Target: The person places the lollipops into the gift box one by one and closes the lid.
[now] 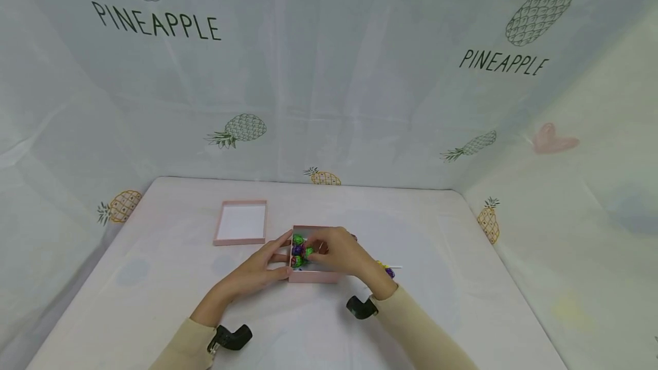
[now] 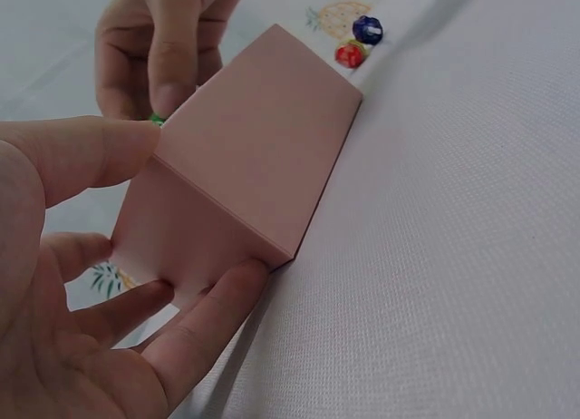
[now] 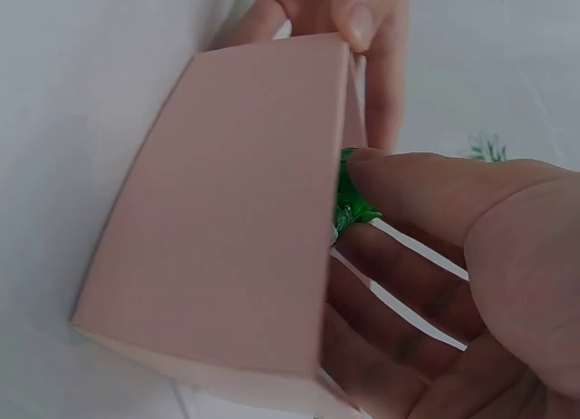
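A pink open box (image 1: 315,278) stands on the table, several lollipops (image 1: 297,250) in green, purple and red wrappers lying at its left end. My left hand (image 1: 259,270) grips that left end. In the left wrist view the thumb is at the box's upper corner and the fingers spread over its end wall (image 2: 195,224). Reaching in from the right, my right hand (image 1: 341,251) pinches a green-wrapped lollipop (image 3: 353,201) between thumb and fingers, just inside the front wall. White sticks (image 3: 417,315) show between its fingers. The box's right part is hidden behind this hand.
The shallow pink lid (image 1: 244,221), white inside, lies back left of the box. Right of the box, partly behind my right wrist, are lollipops with yellow and purple wrappers (image 1: 389,272). A white cloth (image 1: 426,313) covers the table, and pineapple-print curtains (image 1: 339,73) surround it.
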Tool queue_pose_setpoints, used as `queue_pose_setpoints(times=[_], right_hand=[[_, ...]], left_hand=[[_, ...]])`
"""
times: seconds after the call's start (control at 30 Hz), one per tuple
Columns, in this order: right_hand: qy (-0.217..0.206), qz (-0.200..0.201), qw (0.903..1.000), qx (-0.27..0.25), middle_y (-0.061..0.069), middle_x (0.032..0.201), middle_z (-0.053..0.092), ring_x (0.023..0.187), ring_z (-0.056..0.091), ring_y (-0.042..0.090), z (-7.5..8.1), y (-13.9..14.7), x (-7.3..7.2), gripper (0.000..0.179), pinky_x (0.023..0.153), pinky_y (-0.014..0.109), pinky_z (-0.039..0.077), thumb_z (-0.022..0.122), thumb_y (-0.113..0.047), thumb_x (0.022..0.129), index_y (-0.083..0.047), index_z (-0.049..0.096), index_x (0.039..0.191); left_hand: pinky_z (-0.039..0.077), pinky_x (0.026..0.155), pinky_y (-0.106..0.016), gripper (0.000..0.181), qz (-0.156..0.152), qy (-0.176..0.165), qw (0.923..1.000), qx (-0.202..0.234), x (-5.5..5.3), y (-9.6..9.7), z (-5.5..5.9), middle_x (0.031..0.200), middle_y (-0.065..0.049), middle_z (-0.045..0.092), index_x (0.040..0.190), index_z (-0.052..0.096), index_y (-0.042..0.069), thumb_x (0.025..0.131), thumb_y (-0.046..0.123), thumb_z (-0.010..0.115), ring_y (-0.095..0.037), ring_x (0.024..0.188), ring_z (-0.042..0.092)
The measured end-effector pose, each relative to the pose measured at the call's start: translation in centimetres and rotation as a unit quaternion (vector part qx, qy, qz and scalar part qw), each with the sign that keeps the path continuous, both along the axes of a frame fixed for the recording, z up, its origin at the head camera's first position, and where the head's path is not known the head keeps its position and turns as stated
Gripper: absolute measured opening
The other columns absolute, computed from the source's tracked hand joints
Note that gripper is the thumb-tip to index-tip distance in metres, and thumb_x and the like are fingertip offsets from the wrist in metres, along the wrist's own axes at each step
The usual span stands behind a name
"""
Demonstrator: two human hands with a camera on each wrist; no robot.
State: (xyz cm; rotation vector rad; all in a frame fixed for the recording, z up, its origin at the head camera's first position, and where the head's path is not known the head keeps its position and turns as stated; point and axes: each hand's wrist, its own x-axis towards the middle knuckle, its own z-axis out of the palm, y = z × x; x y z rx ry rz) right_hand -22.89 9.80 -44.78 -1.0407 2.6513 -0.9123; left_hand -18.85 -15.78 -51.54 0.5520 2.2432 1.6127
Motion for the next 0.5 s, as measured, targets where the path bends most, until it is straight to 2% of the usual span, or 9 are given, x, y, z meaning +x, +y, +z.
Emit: queue_pose_setpoints(times=[0.2,0.5], right_hand=[[-0.002,0.011,0.9999,0.005,0.002,0.096,0.078,0.073,0.062,0.005,-0.8,-0.5,0.0,0.016,0.070,0.019,0.054,0.083,-0.008,0.093,-0.003,0.080,0.108],[0.001,0.010,0.9993,0.035,-0.005,0.087,0.073,0.074,0.059,0.001,-1.4,-1.0,0.1,0.008,0.069,0.018,0.051,0.083,-0.008,0.093,-0.008,0.079,0.100]], left_hand=[[0.045,0.111,-0.052,0.087,-0.002,-0.001,1.0000,0.003,-0.1,0.0,-0.1,0.171,-0.014,0.031,0.172,0.019,0.027,0.103,0.027,0.073,-0.033,0.142,0.055],[0.044,0.112,-0.054,0.087,-0.004,0.003,1.0000,0.002,-0.1,0.0,-0.1,0.171,-0.014,0.031,0.172,0.019,0.026,0.103,0.027,0.073,-0.034,0.143,0.055]])
